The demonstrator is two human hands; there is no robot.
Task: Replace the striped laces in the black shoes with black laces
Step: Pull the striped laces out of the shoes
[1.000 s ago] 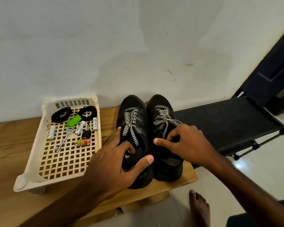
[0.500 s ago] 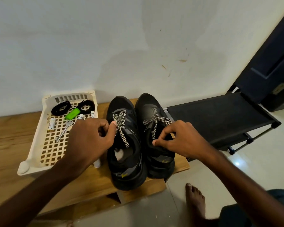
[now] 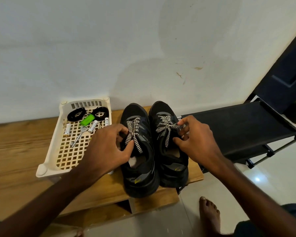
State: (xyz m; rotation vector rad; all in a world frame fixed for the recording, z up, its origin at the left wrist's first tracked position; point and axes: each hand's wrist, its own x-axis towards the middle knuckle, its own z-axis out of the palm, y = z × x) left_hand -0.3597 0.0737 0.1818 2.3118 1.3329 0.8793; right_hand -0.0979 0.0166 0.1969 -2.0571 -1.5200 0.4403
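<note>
Left of the left hand and a bit farther back, the black laces (image 3: 76,114) lie rolled up in a white tray (image 3: 42,171). Nobody has used them yet. The left hand (image 3: 109,149) curls its fingers on the striped lace (image 3: 136,142) of the left shoe (image 3: 142,178) and pinches it by the bow. Next comes the right shoe (image 3: 173,175). The right hand (image 3: 197,141) pinches one end of the second striped lace (image 3: 164,128). Both bows look tied, so I think nearly all the work is left: untie, pull out, put black in.

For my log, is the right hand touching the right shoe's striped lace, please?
Touching: head view shows the right hand pinching the right shoe's striped lace.
</note>
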